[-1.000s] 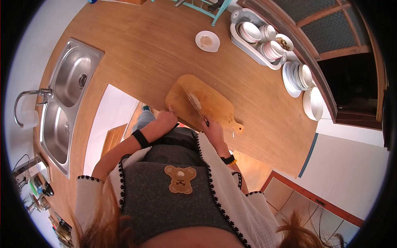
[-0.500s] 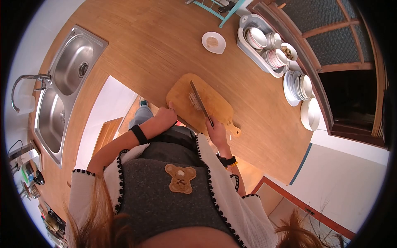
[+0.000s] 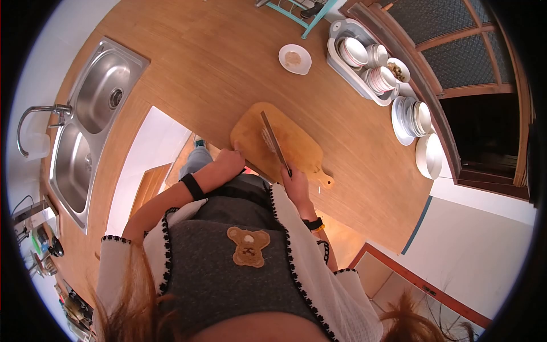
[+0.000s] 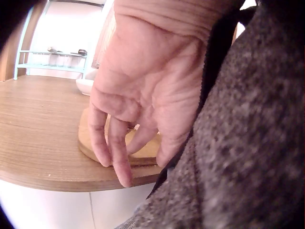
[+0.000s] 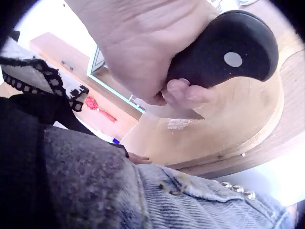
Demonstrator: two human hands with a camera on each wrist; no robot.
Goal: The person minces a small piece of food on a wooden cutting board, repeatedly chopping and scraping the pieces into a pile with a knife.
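Note:
My right hand (image 3: pixel 296 183) grips a knife (image 3: pixel 275 139) whose blade lies diagonally over the wooden cutting board (image 3: pixel 305 149). In the right wrist view, my fingers wrap round its black handle (image 5: pixel 228 50). Beside the blade is a small patch of pale chopped food (image 3: pixel 268 140), also visible as pale bits (image 5: pixel 178 124) in the right wrist view. My left hand (image 3: pixel 229 162) is at the board's near left edge; in the left wrist view the hand (image 4: pixel 147 90) hangs with loosely bent fingers at that edge, holding nothing visible.
Beyond the board stands a white dish (image 3: pixel 295 59) with pale contents. A grey rack (image 3: pixel 348 77) of bowls, stacked plates (image 3: pixel 402 121) and a white bowl (image 3: pixel 429 156) line the right side. A double sink (image 3: pixel 73 165) is at left, a teal stand (image 3: pixel 307 27) at the back.
The knife blade has turned and moved right from over the chopped food, then shifted slightly back left. The head view has shifted a little. My left hand stays by the board's edge.

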